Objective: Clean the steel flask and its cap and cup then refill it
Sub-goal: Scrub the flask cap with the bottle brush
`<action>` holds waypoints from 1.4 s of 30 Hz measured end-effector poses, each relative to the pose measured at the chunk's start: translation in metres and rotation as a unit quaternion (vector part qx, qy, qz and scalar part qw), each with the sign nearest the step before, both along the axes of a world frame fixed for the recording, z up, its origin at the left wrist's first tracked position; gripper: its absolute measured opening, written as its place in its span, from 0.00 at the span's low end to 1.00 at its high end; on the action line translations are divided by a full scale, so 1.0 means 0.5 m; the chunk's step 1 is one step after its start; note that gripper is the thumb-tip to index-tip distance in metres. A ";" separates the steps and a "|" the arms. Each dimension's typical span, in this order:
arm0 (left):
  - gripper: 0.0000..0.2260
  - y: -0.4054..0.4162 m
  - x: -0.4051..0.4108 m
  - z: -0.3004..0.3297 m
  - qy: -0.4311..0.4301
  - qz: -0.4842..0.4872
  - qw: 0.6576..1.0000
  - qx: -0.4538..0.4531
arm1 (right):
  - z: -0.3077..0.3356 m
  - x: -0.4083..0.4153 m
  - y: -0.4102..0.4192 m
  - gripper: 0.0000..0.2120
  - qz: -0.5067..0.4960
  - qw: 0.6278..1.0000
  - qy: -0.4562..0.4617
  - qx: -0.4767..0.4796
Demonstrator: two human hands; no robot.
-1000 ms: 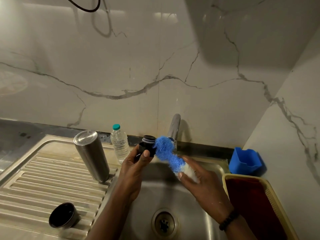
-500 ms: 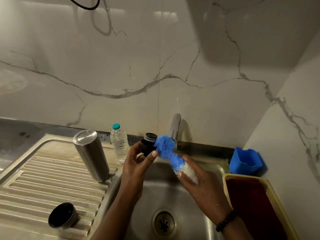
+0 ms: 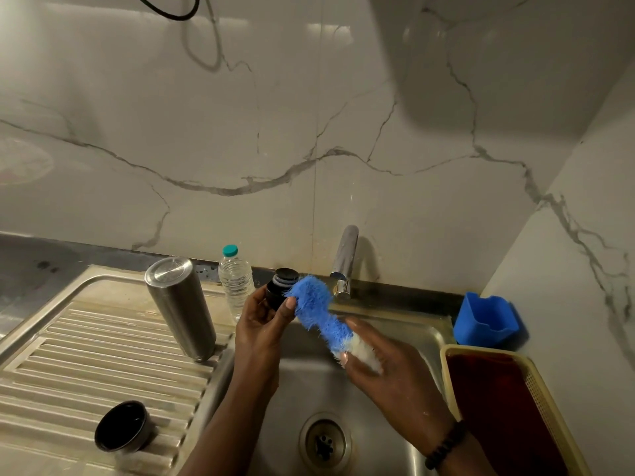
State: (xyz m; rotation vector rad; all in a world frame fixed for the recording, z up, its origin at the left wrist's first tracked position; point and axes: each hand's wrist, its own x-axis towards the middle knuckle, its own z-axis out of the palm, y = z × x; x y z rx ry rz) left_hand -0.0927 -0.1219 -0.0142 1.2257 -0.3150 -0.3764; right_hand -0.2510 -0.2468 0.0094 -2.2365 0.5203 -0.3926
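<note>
Head view: my left hand (image 3: 264, 324) curls round the black cap (image 3: 280, 292), holding it over the sink (image 3: 422, 334) so drips fall in the basin. My right hand (image 3: 388, 369) grips the white end of the blue brush (image 3: 318, 309), its bristles pressed against the cap's right side to scrub it. Left of my cap grip the steel flask (image 3: 180, 307) stands inverted on the drainboard (image 3: 86, 355), likely draining; the cup (image 3: 122, 426) sits nearer me, mouth up.
</note>
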 end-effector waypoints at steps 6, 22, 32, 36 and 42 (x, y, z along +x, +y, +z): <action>0.20 -0.003 -0.017 -0.014 0.020 -0.013 1.000 -0.014 | -0.003 0.005 -0.016 0.25 -0.037 0.999 0.014 -0.014; 0.39 0.012 -0.006 -0.003 0.013 -0.055 0.998 -0.024 | -0.004 -0.012 0.004 0.21 0.005 1.000 -0.017 0.018; 0.40 0.001 -0.002 0.012 0.036 -0.097 0.993 -0.053 | 0.001 -0.004 -0.017 0.24 -0.014 0.999 -0.033 0.002; 0.37 -0.003 0.000 0.017 0.038 -0.081 0.994 -0.061 | 0.006 -0.006 -0.013 0.24 -0.026 0.999 -0.030 -0.004; 0.24 -0.007 -0.005 0.010 -0.004 -0.056 0.998 -0.012 | 0.001 -0.005 -0.019 0.30 -0.033 0.999 -0.022 -0.034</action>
